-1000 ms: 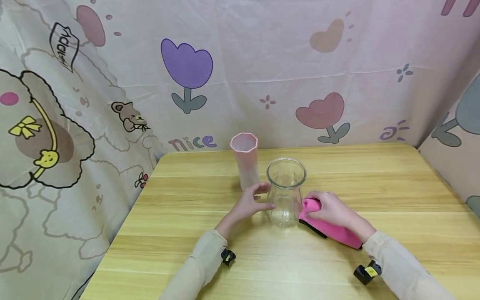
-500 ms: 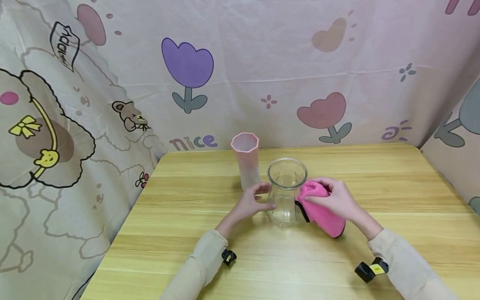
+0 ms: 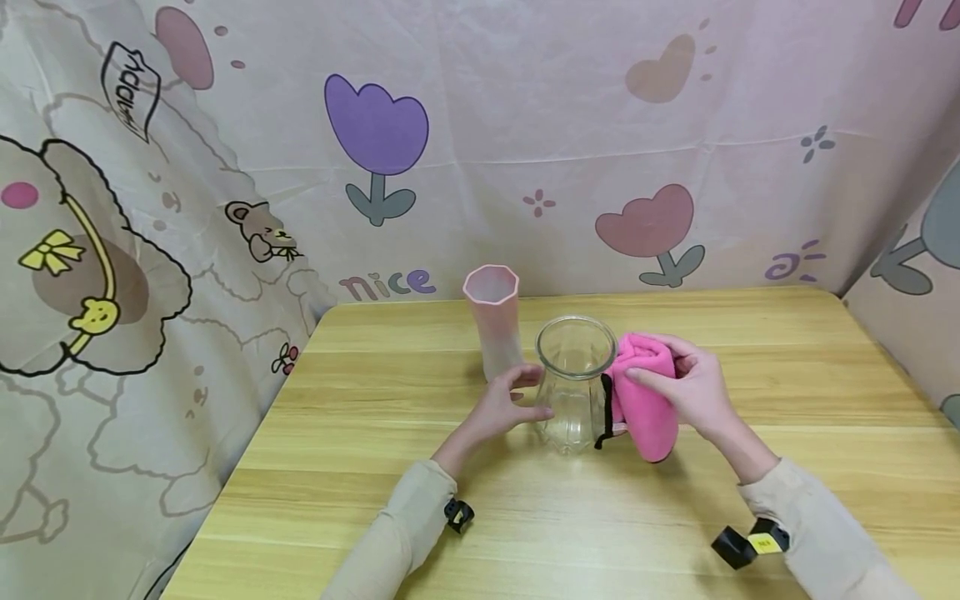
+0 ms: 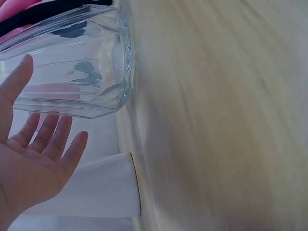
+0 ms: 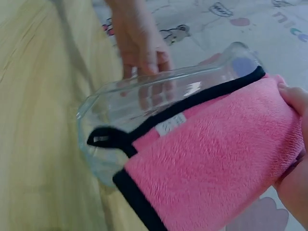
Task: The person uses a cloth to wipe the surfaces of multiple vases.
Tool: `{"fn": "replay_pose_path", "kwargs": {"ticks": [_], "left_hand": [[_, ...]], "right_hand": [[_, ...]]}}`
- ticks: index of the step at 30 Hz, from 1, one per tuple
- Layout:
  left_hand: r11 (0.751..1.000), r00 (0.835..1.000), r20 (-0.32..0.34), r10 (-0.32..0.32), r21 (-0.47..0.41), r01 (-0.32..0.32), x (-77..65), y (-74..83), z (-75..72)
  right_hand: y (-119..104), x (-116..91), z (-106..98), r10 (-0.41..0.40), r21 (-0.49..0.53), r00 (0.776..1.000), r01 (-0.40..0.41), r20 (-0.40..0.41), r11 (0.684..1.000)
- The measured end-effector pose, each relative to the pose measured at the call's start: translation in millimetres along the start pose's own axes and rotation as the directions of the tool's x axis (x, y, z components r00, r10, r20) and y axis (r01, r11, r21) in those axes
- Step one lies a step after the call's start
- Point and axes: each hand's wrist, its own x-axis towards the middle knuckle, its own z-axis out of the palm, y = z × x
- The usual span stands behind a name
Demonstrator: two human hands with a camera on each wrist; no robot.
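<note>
A clear glass vase (image 3: 572, 408) with a wide rim stands upright on the wooden table. On its left side my left hand (image 3: 501, 410) is spread, thumb in front and fingers behind; in the left wrist view the hand (image 4: 36, 159) has loosely extended fingers with the tips right at the glass. My right hand (image 3: 697, 387) grips a folded pink towel (image 3: 648, 408) at the vase's right side. Seen from the right wrist, the fluffy towel (image 5: 216, 154) has black edging, a hanging loop and a small white tag, and overlaps the vase (image 5: 103, 108).
Behind and left of the glass vase stands a tall pink-to-white vase (image 3: 495, 333), close to my left fingers. A printed curtain (image 3: 465, 150) hangs behind the table (image 3: 360, 467) and along its left side.
My right hand has lifted the pink towel from low on the table up along the vase's right side, and it now hangs more upright. The left hand and both vases have stayed put.
</note>
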Motion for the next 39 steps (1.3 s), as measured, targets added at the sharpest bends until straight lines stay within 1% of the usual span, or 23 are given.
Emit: {"fn": "replay_pose_path", "kwargs": {"ticks": [4,7,9,12,13,15,16,18,19,20,22,23,24,25,26,29,32,34,35,36,37,38,39], "left_hand": [[1.0,1.0,-0.001,0.003,0.0,-0.003,-0.9,0.4,0.1],[1.0,1.0,-0.001,0.001,0.002,-0.001,-1.4,2.1,0.5],[1.0,1.0,0.001,0.007,0.001,-0.007,-3.2,7.4,0.4],[1.0,1.0,0.01,0.014,-0.003,-0.014,-7.3,19.9,-0.7],[1.0,1.0,0.015,0.013,-0.007,-0.012,-8.3,24.1,-1.0],[1.0,1.0,0.016,0.015,-0.01,-0.015,-9.1,31.0,-1.2],[1.0,1.0,0.014,0.012,-0.009,-0.012,-8.3,31.9,-1.0],[1.0,1.0,0.006,0.011,-0.014,-0.011,-4.0,29.9,1.0],[1.0,1.0,-0.002,0.014,-0.009,-0.014,-0.8,27.1,2.6],[1.0,1.0,-0.011,0.018,-0.005,-0.018,2.7,23.8,4.4],[1.0,0.999,-0.024,0.023,0.004,-0.023,10.2,16.9,8.5],[1.0,0.999,-0.032,0.027,0.008,-0.027,14.1,13.6,10.7],[1.0,0.999,-0.039,0.025,0.012,-0.024,17.7,10.7,12.8],[1.0,0.999,-0.047,0.026,0.019,-0.025,20.7,9.4,14.7],[1.0,0.998,-0.054,0.025,0.02,-0.024,23.2,8.9,16.4],[0.999,0.997,-0.08,0.02,0.031,-0.018,30.6,8.4,21.1],[0.999,0.995,-0.102,0.012,0.051,-0.007,37.6,9.2,24.7],[0.998,0.994,-0.113,0.012,0.062,-0.005,42.4,9.6,26.8],[0.997,0.993,-0.12,0.01,0.072,-0.002,44.6,9.7,27.7],[0.997,0.992,-0.126,0.008,0.078,0.002,46.8,9.8,28.5],[0.996,0.991,-0.132,0.006,0.086,0.005,48.8,10.1,29.4],[0.996,0.991,-0.136,0.007,0.092,0.006,50.8,10.3,30.3],[0.995,0.99,-0.141,0.006,0.101,0.009,52.9,10.5,31.4]], "right_hand": [[-2.7,-0.6,-6.8,0.021,0.162,0.999,-0.013,-0.05,0.987],[-1.6,-1.3,-13.0,0.017,0.242,0.997,0.002,-0.075,0.97],[0.1,-3.0,-17.2,0.019,0.271,0.997,0.004,-0.081,0.963],[4.0,-6.0,-24.0,0.019,0.286,0.996,0.007,-0.088,0.958],[10.6,-6.2,-28.3,0.001,0.313,0.997,0.023,-0.076,0.95],[14.8,-7.3,-32.9,-0.001,0.31,0.996,0.028,-0.088,0.95],[16.2,-7.7,-34.8,-0.013,0.294,0.996,0.037,-0.084,0.955],[19.6,-8.0,-38.4,-0.011,0.299,0.996,0.036,-0.085,0.954],[24.7,-7.7,-41.3,-0.029,0.319,0.997,0.05,-0.07,0.946],[20.7,-8.7,-40.6,-0.009,0.294,0.996,0.033,-0.084,0.955],[20.2,-9.9,-41.9,-0.006,0.292,0.997,0.029,-0.08,0.956],[19.7,-10.5,-42.2,0.007,0.305,0.996,0.02,-0.088,0.952],[18.0,-11.1,-41.9,0.015,0.295,0.996,0.013,-0.092,0.955],[16.1,-11.7,-41.9,0.016,0.296,0.996,0.012,-0.09,0.955],[10.0,-12.8,-40.1,0.038,0.274,0.994,-0.009,-0.103,0.962],[4.0,-13.6,-39.2,0.047,0.278,0.994,-0.017,-0.099,0.96],[4.8,-13.2,-40.0,0.049,0.269,0.994,-0.021,-0.098,0.963],[15.1,-11.9,-43.7,0.04,0.264,0.994,-0.012,-0.098,0.964],[22.0,-10.7,-46.9,0.04,0.233,0.995,-0.018,-0.091,0.972],[34.1,-9.3,-51.2,0.031,0.229,0.996,-0.01,-0.088,0.973],[43.1,-7.9,-55.4,0.045,0.205,0.995,-0.027,-0.084,0.978],[62.7,-5.3,-62.5,0.043,0.196,0.996,-0.026,-0.082,0.98],[64.5,-5.0,-63.3,0.044,0.196,0.996,-0.027,-0.08,0.98]]}}
